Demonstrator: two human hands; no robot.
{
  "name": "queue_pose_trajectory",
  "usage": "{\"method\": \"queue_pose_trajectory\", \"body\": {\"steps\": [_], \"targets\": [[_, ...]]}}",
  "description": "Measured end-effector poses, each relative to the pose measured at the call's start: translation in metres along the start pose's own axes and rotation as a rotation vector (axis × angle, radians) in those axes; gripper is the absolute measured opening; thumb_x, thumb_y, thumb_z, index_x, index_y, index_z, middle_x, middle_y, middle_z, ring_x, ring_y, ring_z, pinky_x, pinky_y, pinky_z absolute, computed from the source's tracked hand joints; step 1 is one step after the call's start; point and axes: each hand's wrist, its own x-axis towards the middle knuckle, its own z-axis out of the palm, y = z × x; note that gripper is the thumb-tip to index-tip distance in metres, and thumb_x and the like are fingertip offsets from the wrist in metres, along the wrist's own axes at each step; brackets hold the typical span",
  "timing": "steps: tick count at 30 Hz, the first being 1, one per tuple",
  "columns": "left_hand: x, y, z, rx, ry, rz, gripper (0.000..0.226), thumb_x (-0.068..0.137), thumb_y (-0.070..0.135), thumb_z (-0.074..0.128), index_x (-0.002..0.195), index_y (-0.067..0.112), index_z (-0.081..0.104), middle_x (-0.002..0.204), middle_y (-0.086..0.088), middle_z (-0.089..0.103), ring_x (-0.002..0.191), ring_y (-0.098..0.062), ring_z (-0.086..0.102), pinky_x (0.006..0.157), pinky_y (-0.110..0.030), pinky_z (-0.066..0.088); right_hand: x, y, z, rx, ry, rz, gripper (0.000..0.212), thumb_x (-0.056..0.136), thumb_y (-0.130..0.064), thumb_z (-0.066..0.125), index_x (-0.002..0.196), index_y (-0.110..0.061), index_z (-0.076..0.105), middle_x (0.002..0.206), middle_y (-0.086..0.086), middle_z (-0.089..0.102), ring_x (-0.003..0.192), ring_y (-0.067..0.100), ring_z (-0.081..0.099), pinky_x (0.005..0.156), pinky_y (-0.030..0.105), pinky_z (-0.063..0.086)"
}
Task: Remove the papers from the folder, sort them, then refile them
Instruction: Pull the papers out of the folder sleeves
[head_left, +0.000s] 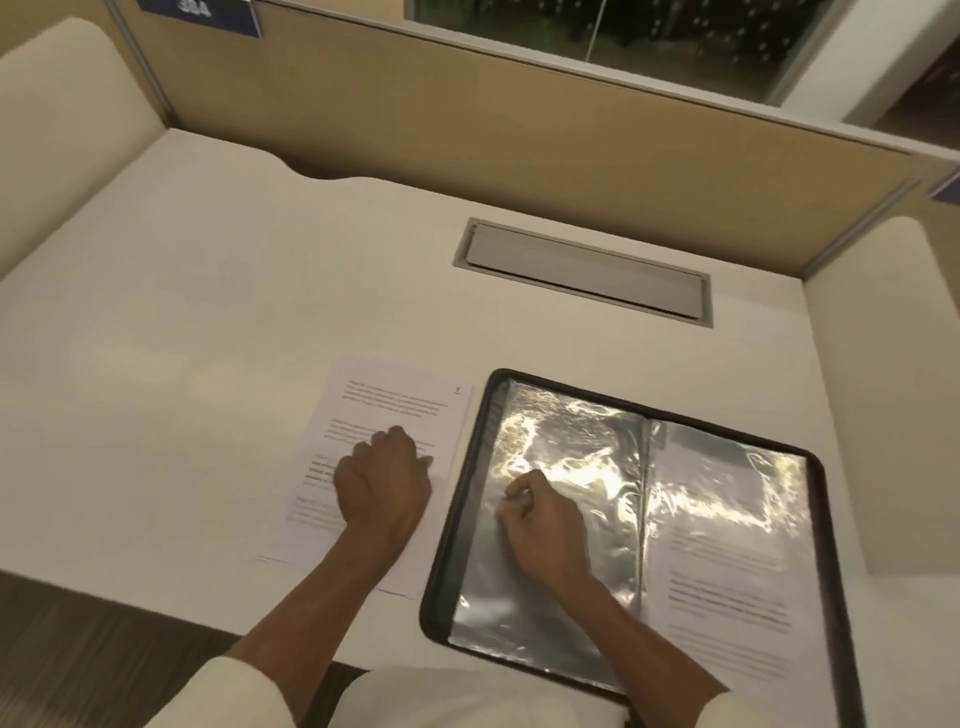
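Papers (395, 415) lie under the curled left hand (382, 475); right hand (540, 514) pinches a sleeve (571, 431) in the folder (458, 519).

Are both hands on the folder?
No. The left hand rests on the papers beside the folder; only the right hand is on it, pinching its plastic sleeve.
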Motion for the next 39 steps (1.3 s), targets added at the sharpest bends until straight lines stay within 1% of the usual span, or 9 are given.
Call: {"method": "queue_pose_trajectory", "body": {"steps": [6, 12, 17, 20, 25, 28, 33, 37, 39], "targets": [[-0.048, 0.090, 0.004, -0.047, 0.007, 0.275, 0.042, 0.108, 0.054, 0.047, 0.125, 0.020, 0.063, 0.116, 0.000, 0.070, 0.102, -0.019, 0.069, 0.083, -0.033, 0.053, -0.021, 0.072, -0.055, -0.076, 0.252, 0.032, 0.017, 0.093, -0.029, 0.071, 0.094, -0.038, 0.057, 0.090, -0.021, 0.062, 0.082, -0.003, 0.060, 0.070, 0.027, 0.051], [-0.084, 0.161, 0.014, -0.145, 0.009, 0.530, 0.040, 0.107, 0.048, 0.053, 0.127, 0.016, 0.063, 0.123, -0.001, 0.064, 0.112, -0.022, 0.061, 0.083, -0.037, 0.051, -0.039, 0.149, -0.106, -0.206, 0.428, 0.065, 0.037, 0.083, -0.026, 0.084, 0.115, -0.024, 0.064, 0.115, -0.002, 0.060, 0.109, 0.022, 0.058, 0.085, 0.038, 0.052], [-0.103, 0.198, 0.030, -0.153, -0.006, 0.696, 0.034, 0.101, 0.042, 0.063, 0.120, 0.013, 0.066, 0.127, -0.004, 0.060, 0.120, -0.026, 0.056, 0.078, -0.041, 0.055, -0.052, 0.192, -0.130, -0.358, 0.422, 0.285, 0.074, 0.080, -0.062, 0.079, 0.133, -0.015, 0.058, 0.140, 0.012, 0.054, 0.128, 0.033, 0.050, 0.106, 0.056, 0.047], [-0.113, 0.213, 0.038, -0.171, -0.004, 0.738, 0.037, 0.099, 0.044, 0.066, 0.123, 0.015, 0.063, 0.134, -0.003, 0.055, 0.124, -0.025, 0.052, 0.082, -0.039, 0.056, -0.059, 0.209, -0.144, -0.400, 0.406, 0.382, 0.095, 0.075, -0.073, 0.076, 0.140, -0.008, 0.053, 0.143, 0.017, 0.052, 0.131, 0.036, 0.049, 0.106, 0.054, 0.048], [-0.129, 0.232, 0.053, -0.141, -0.049, 0.775, 0.055, 0.099, 0.051, 0.063, 0.139, 0.014, 0.055, 0.148, -0.004, 0.045, 0.133, -0.025, 0.045, 0.102, -0.039, 0.049, -0.064, 0.222, -0.167, -0.412, 0.374, 0.433, 0.100, 0.071, -0.076, 0.079, 0.140, -0.010, 0.050, 0.138, 0.016, 0.053, 0.124, 0.034, 0.052, 0.099, 0.050, 0.052], [-0.141, 0.241, 0.061, -0.132, -0.069, 0.763, 0.060, 0.095, 0.051, 0.069, 0.139, 0.012, 0.056, 0.154, -0.007, 0.043, 0.138, -0.027, 0.044, 0.108, -0.040, 0.046, -0.062, 0.227, -0.182, -0.319, 0.337, 0.433, 0.097, 0.071, -0.067, 0.086, 0.142, -0.013, 0.046, 0.134, 0.013, 0.052, 0.123, 0.031, 0.051, 0.093, 0.047, 0.054], [-0.153, 0.254, 0.074, -0.143, 0.012, 0.714, 0.066, 0.076, 0.051, 0.087, 0.125, 0.014, 0.063, 0.136, -0.007, 0.058, 0.120, -0.026, 0.060, 0.092, -0.038, 0.057, -0.053, 0.242, -0.195, -0.061, 0.335, 0.450, 0.075, 0.078, -0.045, 0.090, 0.138, -0.021, 0.052, 0.122, 0.004, 0.064, 0.117, 0.027, 0.059, 0.088, 0.044, 0.054], [-0.156, 0.265, 0.072, -0.152, 0.033, 0.663, 0.060, 0.082, 0.050, 0.082, 0.126, 0.016, 0.059, 0.133, -0.004, 0.056, 0.117, -0.024, 0.058, 0.093, -0.037, 0.055, -0.048, 0.255, -0.202, 0.006, 0.320, 0.447, 0.027, 0.089, -0.039, 0.081, 0.106, -0.029, 0.063, 0.104, -0.003, 0.068, 0.091, 0.018, 0.065, 0.075, 0.035, 0.051], [-0.156, 0.271, 0.069, -0.202, 0.027, 0.621, 0.054, 0.088, 0.055, 0.075, 0.124, 0.019, 0.059, 0.131, 0.000, 0.053, 0.117, -0.021, 0.055, 0.096, -0.036, 0.051, -0.047, 0.261, -0.205, 0.009, 0.344, 0.378, 0.014, 0.092, -0.037, 0.077, 0.089, -0.030, 0.065, 0.096, -0.004, 0.066, 0.084, 0.016, 0.065, 0.070, 0.034, 0.053]]}}
